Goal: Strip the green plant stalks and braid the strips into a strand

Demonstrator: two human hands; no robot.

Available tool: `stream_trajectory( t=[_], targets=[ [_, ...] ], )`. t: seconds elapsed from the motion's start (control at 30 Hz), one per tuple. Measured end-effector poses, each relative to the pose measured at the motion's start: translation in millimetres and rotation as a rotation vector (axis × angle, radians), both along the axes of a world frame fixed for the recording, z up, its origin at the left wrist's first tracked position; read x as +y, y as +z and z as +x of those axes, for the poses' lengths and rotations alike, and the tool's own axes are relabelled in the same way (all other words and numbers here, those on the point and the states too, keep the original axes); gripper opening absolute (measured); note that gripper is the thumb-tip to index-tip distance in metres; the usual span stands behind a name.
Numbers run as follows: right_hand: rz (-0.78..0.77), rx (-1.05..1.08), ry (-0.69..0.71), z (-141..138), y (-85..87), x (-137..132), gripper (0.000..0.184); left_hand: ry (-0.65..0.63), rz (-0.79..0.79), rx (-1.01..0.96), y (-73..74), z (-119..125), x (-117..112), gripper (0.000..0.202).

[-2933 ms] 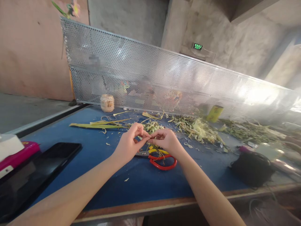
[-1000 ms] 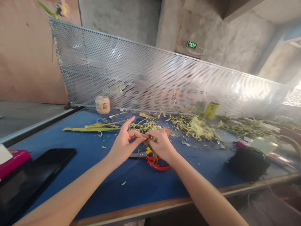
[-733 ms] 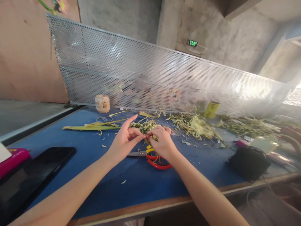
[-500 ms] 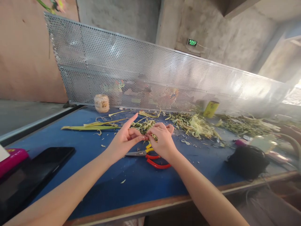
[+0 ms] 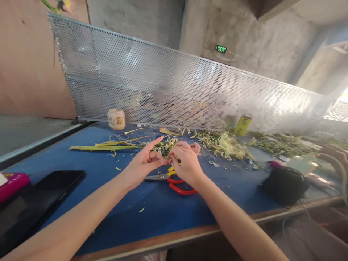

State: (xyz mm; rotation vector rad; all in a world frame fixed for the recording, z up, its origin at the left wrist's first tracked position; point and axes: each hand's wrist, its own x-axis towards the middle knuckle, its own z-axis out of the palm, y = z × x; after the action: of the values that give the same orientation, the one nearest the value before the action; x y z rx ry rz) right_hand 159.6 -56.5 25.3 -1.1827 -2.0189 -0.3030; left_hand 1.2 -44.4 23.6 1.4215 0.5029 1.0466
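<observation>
My left hand [image 5: 141,164] and my right hand [image 5: 186,163] meet above the blue table [image 5: 152,214]. Both pinch a small leaf strip [image 5: 170,158] between thumb and fingers; my left index finger sticks out forward. Right below the hands lie red-and-yellow-handled scissors [image 5: 174,179], untouched. Behind the hands sits a small heap of green leaf cuttings [image 5: 163,145].
Long green leaves [image 5: 103,146] and a twine spool [image 5: 116,119] lie at the back left. More leaf scraps [image 5: 225,143] and a yellow cup [image 5: 243,125] are by the perforated metal screen [image 5: 174,87]. A black phone [image 5: 40,197], a pink case [image 5: 12,181] and a black bag [image 5: 284,185] are near the edges.
The hands have stayed together on the strip, with my left index finger now stretched out. The view has shifted a little, so the table's contents sit further left.
</observation>
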Motion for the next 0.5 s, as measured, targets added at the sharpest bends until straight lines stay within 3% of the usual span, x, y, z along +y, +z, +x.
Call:
stream_trajectory(
  t=[0.27, 0.5],
  targets=[
    [-0.045, 0.080, -0.001, -2.9, -1.9, 0.2, 0.014, 0.008, -0.015, 0.043, 0.2, -0.1, 0.2, 0.073],
    [-0.145, 0.309, 0.183, -4.2, -5.7, 10.0, 0.011, 0.258, 0.037, 0.100, 2.6, -6.1, 3.2, 0.060]
  ],
)
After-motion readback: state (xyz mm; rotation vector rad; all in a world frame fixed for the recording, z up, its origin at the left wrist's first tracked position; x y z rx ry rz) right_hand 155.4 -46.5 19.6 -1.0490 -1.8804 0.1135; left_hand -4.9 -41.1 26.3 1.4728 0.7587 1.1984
